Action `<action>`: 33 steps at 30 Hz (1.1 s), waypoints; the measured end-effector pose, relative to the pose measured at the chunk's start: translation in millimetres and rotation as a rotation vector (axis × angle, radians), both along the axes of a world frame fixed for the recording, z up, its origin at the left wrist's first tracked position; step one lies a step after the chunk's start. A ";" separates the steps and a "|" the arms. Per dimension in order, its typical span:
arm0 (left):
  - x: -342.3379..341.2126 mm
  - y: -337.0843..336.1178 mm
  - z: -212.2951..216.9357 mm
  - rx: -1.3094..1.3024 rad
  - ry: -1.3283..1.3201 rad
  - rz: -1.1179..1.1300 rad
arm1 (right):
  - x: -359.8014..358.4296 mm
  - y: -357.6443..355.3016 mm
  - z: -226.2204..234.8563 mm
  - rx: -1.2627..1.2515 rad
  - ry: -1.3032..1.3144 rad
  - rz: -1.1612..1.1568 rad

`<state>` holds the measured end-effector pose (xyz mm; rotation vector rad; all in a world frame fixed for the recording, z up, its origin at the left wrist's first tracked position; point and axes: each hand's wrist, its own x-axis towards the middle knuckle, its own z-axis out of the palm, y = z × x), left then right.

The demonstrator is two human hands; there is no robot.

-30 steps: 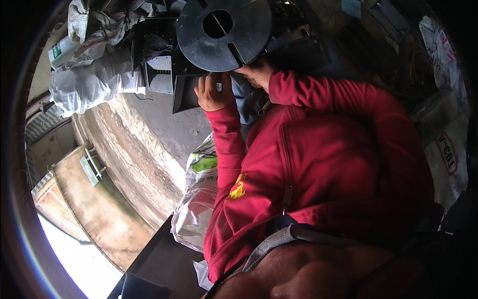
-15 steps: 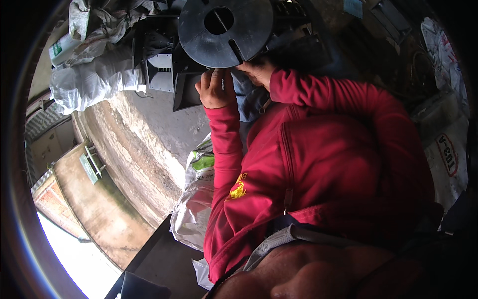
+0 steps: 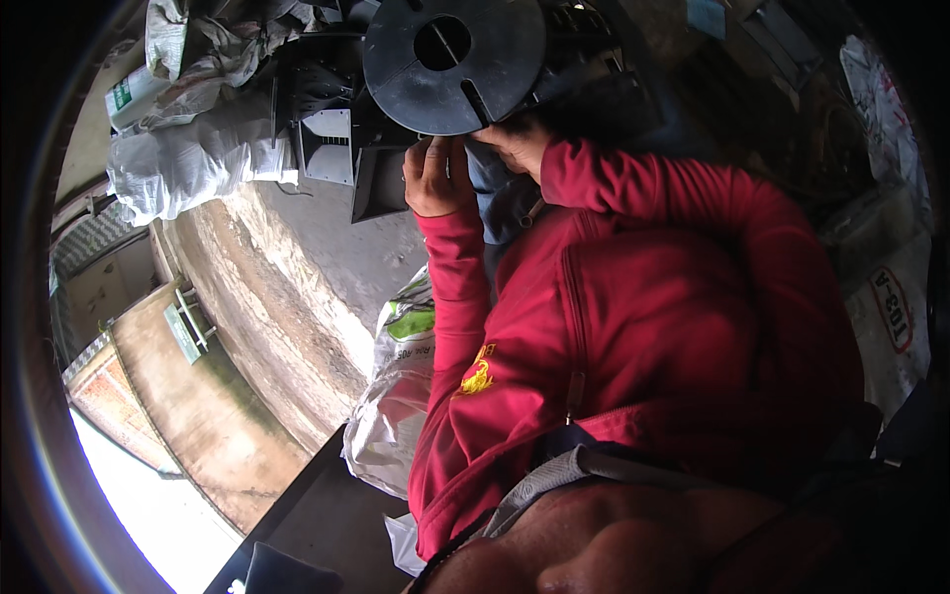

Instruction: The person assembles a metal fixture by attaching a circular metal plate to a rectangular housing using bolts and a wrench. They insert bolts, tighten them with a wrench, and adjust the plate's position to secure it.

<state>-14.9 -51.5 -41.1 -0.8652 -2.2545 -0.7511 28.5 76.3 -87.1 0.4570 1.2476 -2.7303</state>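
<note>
A dark grey round disc with a centre hole and narrow slots lies in front of me at the top of the view. Just under its near edge, my left hand has its fingers bent and pressed together; the tips are hidden by the rim. From the right, my right hand reaches to the same edge beside the slot, fingers curled and partly out of sight below the disc. Both hands are close together. Whatever they grip is too hidden to make out.
Left of the disc are dark angular parts with a pale plate and a black box-like piece. White sacks lie farther left. A printed white bag is by my left arm; another sack is at right.
The whole view has shifted slightly, so the scene sits a little farther right. Both hands stay at the disc's near edge, with the left fingers barely altered.
</note>
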 end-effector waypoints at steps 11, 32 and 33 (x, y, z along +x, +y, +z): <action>2.8 -3.5 3.3 -0.054 -0.107 -0.029 | 2.1 -0.5 2.8 -0.008 -0.025 0.004; -13.6 -7.9 15.5 -0.071 -0.127 -0.222 | -3.0 -1.8 -2.0 -0.002 -0.032 0.026; -6.9 -8.4 16.6 -0.063 -0.170 -0.169 | -0.7 -1.6 -7.2 0.009 -0.044 0.039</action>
